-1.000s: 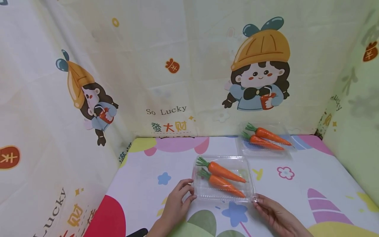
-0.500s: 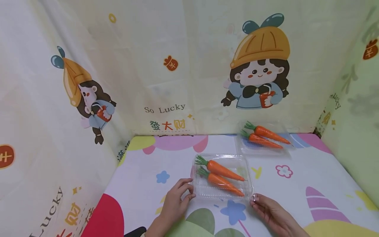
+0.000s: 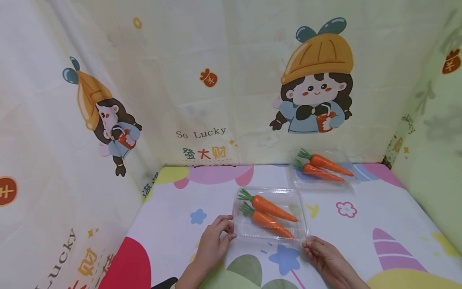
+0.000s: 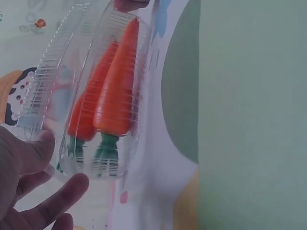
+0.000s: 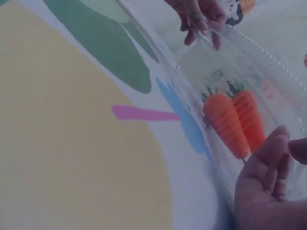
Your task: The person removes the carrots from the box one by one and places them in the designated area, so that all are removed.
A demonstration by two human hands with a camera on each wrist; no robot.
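A clear plastic clamshell box (image 3: pixel 267 237) with two orange carrots (image 3: pixel 270 222) inside lies at the middle of the table. The carrots' green tops point left in the head view. My left hand (image 3: pixel 213 243) is at the box's left end, its fingertips right at the edge; in the left wrist view its thumb (image 4: pixel 45 148) and index finger (image 4: pixel 72 191) are spread apart around a corner. At the near right corner, my right hand (image 3: pixel 326 257) pinches the box's edge between thumb and fingers. The right wrist view shows those fingertips (image 5: pixel 280 139) against the clear plastic.
Behind and to the right stands a second clear plastic box (image 3: pixel 317 185) with two more carrots (image 3: pixel 325 166), close to the back wall. A patterned cloth (image 3: pixel 202 257) covers the table, and printed curtains (image 3: pixel 245 80) enclose the back and sides.
Over the last half second, the near box and its carrots have shifted slightly left, and both hands have moved a little left with it. The far box stays put.
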